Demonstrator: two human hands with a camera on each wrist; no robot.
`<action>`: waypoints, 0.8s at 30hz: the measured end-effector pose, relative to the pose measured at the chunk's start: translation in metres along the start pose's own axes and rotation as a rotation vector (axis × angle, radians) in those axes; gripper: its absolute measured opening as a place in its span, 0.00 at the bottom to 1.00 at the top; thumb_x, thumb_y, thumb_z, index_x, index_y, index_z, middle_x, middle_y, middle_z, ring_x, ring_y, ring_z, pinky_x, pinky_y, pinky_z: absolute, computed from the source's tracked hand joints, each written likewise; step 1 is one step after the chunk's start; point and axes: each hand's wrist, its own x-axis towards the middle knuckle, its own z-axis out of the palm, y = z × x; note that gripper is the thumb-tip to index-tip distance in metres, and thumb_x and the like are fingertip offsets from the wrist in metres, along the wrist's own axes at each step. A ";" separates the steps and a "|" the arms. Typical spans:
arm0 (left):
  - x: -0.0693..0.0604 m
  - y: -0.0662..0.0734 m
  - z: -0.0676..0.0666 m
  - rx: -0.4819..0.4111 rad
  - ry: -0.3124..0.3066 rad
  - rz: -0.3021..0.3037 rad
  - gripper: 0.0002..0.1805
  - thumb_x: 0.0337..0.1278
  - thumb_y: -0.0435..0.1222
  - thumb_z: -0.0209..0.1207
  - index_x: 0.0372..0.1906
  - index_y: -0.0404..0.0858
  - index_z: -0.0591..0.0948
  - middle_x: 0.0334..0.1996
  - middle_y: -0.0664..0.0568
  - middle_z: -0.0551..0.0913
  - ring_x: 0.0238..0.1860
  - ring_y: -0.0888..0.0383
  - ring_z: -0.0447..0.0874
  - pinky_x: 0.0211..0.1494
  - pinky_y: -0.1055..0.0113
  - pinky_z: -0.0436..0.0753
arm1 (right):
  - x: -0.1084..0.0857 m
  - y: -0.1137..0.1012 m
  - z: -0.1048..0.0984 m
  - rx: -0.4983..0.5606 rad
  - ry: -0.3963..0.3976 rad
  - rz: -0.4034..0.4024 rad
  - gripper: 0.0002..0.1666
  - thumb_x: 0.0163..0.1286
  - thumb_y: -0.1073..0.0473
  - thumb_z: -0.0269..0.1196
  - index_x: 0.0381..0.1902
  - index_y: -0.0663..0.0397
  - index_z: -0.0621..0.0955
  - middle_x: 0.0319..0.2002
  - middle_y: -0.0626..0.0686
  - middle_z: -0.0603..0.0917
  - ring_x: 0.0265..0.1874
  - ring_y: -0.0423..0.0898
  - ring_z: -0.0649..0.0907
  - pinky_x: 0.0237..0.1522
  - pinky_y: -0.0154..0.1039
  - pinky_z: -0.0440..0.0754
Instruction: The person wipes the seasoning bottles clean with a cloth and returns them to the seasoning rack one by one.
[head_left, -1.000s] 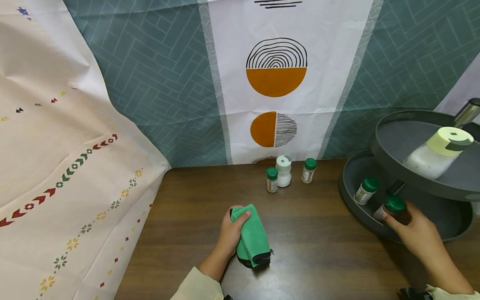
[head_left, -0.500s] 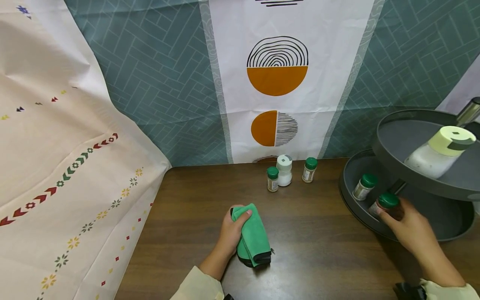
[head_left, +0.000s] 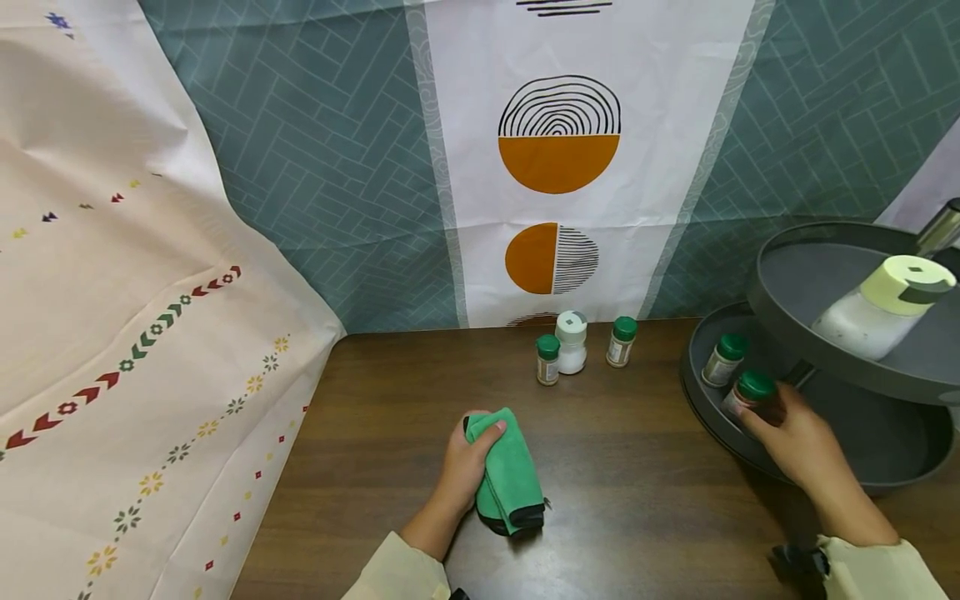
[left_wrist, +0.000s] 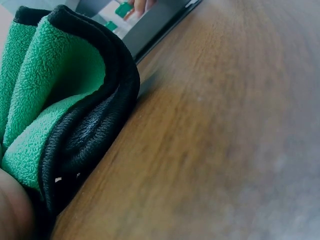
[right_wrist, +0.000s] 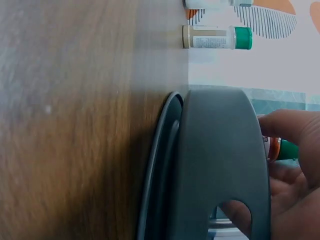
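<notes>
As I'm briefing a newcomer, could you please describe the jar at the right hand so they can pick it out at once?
Find the dark two-tier tray stand at the head view's right. At its lower tier, the right hand grips a green-capped jar. That grip sets it apart from its green-capped neighbour, farther back.

Front jar (head_left: 750, 390), rear jar (head_left: 723, 362) in lower tier (head_left: 885, 442), bottle (head_left: 883, 308) in upper tier (head_left: 813, 271) of tray (head_left: 847, 368); cloth (head_left: 512, 468) left.

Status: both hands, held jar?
Left hand gripping green cloth. Right hand holding green-capped jar in lower tray. Second jar close beside it, possibly in the way.
</notes>
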 end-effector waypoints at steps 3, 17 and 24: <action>0.000 0.000 0.000 0.000 -0.002 -0.004 0.21 0.60 0.43 0.68 0.51 0.36 0.77 0.36 0.53 0.82 0.33 0.61 0.84 0.40 0.67 0.84 | 0.000 -0.004 0.000 0.029 0.027 0.018 0.42 0.74 0.50 0.61 0.72 0.73 0.60 0.58 0.80 0.73 0.52 0.75 0.76 0.43 0.44 0.79; 0.000 0.002 0.000 0.000 -0.004 -0.005 0.21 0.60 0.44 0.68 0.51 0.36 0.77 0.36 0.53 0.82 0.33 0.61 0.84 0.39 0.66 0.84 | -0.014 -0.068 0.021 0.296 0.348 -0.141 0.12 0.68 0.67 0.65 0.49 0.60 0.80 0.39 0.32 0.78 0.35 0.23 0.76 0.41 0.15 0.70; -0.002 0.004 0.001 0.000 0.000 0.001 0.22 0.61 0.42 0.68 0.52 0.34 0.77 0.36 0.53 0.82 0.34 0.61 0.83 0.41 0.67 0.83 | 0.013 -0.088 0.054 0.341 0.141 -0.315 0.21 0.72 0.66 0.63 0.60 0.63 0.75 0.53 0.59 0.82 0.48 0.23 0.76 0.49 0.15 0.72</action>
